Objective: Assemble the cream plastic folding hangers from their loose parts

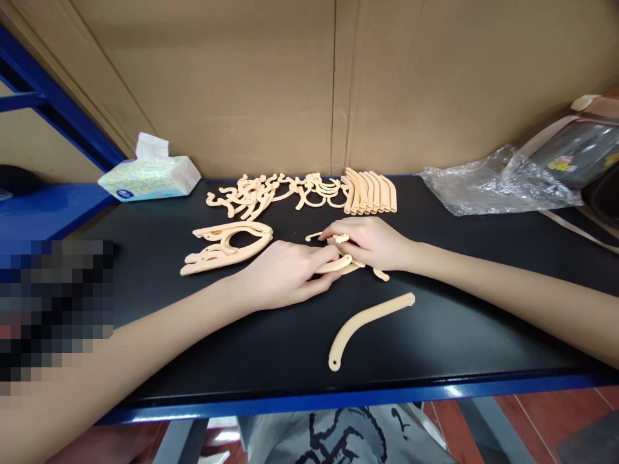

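My left hand (285,274) is closed on a curved beige plastic hanger arm (338,265), its holed end poking out past the fingers. Right against it, my right hand (374,241) is closed over further hanger parts, mostly hidden beneath the palm. A thin hanger hook (313,237) sticks out beyond its fingertips, and the tip of another beige piece (381,274) shows below the hand. Nearer the front edge lies a single loose curved arm (355,323). Folded hangers (207,265) rest on the table to the left of my left hand.
Along the back lie a pile of loose hooked parts (251,192) and a row of stacked curved arms (370,192). A tissue box (149,177) stands back left. A clear plastic bag (503,183) and a transparent bag with straps (565,154) occupy the right. Cardboard (232,84) walls the back.
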{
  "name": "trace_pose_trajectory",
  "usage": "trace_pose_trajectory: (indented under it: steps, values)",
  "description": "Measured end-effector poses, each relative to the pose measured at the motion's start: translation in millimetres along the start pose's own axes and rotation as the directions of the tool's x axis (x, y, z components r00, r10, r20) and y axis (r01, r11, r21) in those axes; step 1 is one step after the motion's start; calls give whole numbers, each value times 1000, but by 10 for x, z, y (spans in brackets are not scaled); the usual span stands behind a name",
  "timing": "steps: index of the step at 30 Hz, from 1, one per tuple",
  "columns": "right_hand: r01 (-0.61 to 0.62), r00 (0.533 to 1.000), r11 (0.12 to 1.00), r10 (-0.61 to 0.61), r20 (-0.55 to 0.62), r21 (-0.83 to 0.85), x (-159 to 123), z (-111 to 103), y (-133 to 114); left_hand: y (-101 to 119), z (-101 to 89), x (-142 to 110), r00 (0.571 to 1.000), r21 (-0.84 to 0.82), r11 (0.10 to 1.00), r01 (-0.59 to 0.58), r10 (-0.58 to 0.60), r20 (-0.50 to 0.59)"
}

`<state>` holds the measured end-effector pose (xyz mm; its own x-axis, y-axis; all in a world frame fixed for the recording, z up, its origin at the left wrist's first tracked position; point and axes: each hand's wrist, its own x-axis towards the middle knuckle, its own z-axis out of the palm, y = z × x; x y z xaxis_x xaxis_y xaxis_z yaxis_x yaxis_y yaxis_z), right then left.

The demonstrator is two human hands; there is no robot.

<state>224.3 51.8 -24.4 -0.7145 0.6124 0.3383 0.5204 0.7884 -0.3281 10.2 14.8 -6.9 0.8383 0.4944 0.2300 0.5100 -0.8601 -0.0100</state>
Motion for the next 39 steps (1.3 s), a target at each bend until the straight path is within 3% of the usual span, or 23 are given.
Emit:
trace_pose_trajectory:
  steps: [39]
  values:
    - [-7, 1000, 1000, 7, 8, 0, 7, -14, -24, 10, -23, 8, 999, 29, 999, 17, -18, 46]
